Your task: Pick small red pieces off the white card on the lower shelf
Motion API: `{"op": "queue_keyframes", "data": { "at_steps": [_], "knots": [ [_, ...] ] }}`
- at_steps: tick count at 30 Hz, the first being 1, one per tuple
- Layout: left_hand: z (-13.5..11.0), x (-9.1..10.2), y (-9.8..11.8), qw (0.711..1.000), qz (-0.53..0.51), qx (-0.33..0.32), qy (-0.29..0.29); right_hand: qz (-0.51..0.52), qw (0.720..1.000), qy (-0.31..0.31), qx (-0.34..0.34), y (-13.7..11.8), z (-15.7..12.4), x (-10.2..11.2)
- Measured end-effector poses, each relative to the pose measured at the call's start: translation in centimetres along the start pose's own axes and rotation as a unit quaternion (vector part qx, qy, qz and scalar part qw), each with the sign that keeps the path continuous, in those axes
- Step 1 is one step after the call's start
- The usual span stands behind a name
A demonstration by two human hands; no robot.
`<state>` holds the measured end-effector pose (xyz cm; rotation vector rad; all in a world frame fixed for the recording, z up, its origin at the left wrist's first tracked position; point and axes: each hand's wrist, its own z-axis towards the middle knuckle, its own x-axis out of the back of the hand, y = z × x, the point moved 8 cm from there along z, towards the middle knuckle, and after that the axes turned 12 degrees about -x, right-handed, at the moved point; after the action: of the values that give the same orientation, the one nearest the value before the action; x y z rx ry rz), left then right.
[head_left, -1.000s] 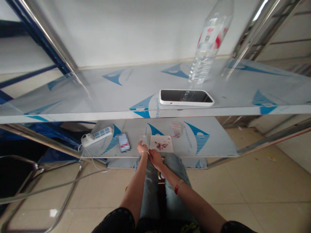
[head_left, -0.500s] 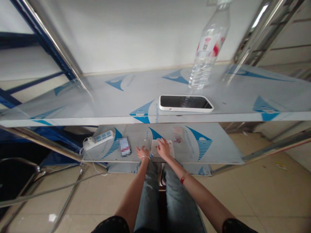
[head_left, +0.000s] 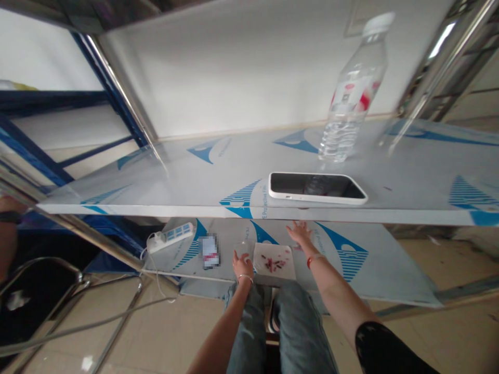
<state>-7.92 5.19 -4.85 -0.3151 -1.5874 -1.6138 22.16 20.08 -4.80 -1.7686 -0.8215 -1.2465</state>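
**Steel shelving, two hands on the lower shelf**

Stainless steel under blue-printed protective film makes up both shelves. Read from the left: a chair frame [head_left: 58,291] of bent metal tube stands on the tiled floor, well apart from the hands. On the lower shelf [head_left: 351,270], a white power strip [head_left: 171,236] lies at the far left with its cord running off the front edge. Just right of it sits a small dark box [head_left: 209,251], its face blurred, contents unreadable.

Left hand [head_left: 242,264]: rests on the lower shelf near the front edge, fingers loosely curled around a small clear item [head_left: 241,248]. Item too small and pale to identify; whether it is properly gripped or merely touched, cannot tell. A thin bangle sits on that wrist.

Immediately right of the left hand, a white board [head_left: 273,259] lies flat on the shelf, carrying scattered small red pieces [head_left: 273,262].

Right hand [head_left: 299,232]: open, fingers spread, holding nothing, positioned past the far right corner of the board, partly under the upper shelf's front edge. A red band circles the wrist.

Upper shelf [head_left: 156,182]: a phone in a white case [head_left: 316,187] lies screen-up close to the front edge, above the right hand. Behind it and to the right, a clear water bottle [head_left: 353,98] with red-and-white label and white cap stands upright.
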Motion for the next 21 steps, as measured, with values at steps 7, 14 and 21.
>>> {"op": "queue_keyframes", "data": {
  "at_steps": [7,14,21],
  "knots": [
    [0.3,-1.1,-0.4,0.999,0.009,0.006,-0.033,-0.098,0.991,0.076,0.041,3.8,-1.0,-4.1],
    [0.0,-0.9,0.5,0.998,0.010,0.000,-0.054,-0.103,0.986,0.108,0.074,5.0,-4.9,-4.3],
    [0.0,-1.0,0.7,0.997,0.018,-0.007,-0.071,-0.083,0.991,0.086,0.058,6.1,-8.5,-5.0]
  ]
}}
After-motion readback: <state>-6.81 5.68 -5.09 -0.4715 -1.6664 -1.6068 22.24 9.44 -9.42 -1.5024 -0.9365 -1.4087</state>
